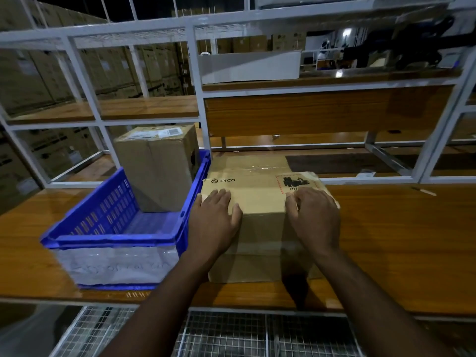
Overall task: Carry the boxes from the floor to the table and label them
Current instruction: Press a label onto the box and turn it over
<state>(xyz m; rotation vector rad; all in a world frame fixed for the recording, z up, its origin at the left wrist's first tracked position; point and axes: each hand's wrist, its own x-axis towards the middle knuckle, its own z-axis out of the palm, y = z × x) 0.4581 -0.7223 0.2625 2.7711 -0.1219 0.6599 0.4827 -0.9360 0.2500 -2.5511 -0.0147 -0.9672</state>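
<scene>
Resting at the centre of the frame is a cardboard box (260, 202) marked PICO, sitting on the wooden table (386, 240) with both hands on its near top edge; the left hand (215, 217) lies flat over the near left corner, fingers straight and spread on the top panel, thumb out along the edge, gripping nothing; the right hand (315, 215) sits at the near right corner, fingers curled down onto the top just below a red-bordered hazard label (296, 183), though whether those fingertips pinch anything I cannot tell; clear tape (255, 164) shines across the far part of the box top.

Just left of the box, touching or nearly touching its side, stands a blue plastic crate (113, 238) with slotted walls and a pale sheet on its front; inside it, toward the far end, a second cardboard box (157, 166) stands upright, rising above the rim, with white shipping labels (157, 134) on its top.

Across the upper frame runs a white metal rack (195, 73) with wooden shelves; a white carton (248, 67) sits on the upper shelf at centre; stacked brown cartons (33, 81) fill the upper left background; wire mesh (226, 336) shows along the bottom edge, below the table.
</scene>
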